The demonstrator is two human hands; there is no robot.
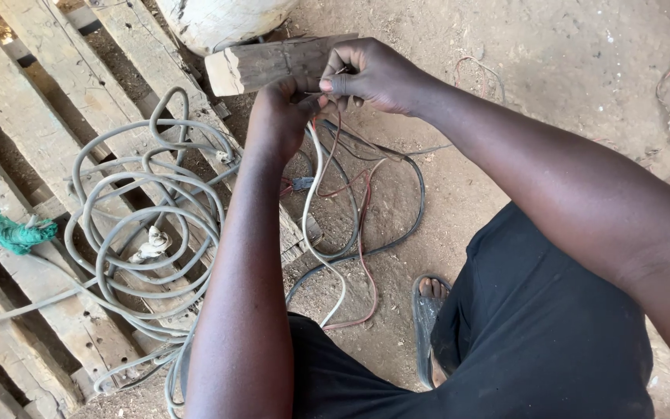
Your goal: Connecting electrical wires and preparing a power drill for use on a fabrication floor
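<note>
Both hands meet above the dirt ground (552, 62). The left hand (281, 116) closes around thin wires (316, 194), white and red, that hang down to the ground. The right hand (378, 74) pinches their upper ends. A grey cable coil (141, 225) lies on wooden planks (32, 155) nearby.

Grey cable (145, 233), white wire (313, 209), red wire (362, 256), green rag (17, 233), seemingly black clothing (537, 326).

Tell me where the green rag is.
In the head view, the green rag lies at far left on the wooden pallet, left of the grey cable coil.
</note>
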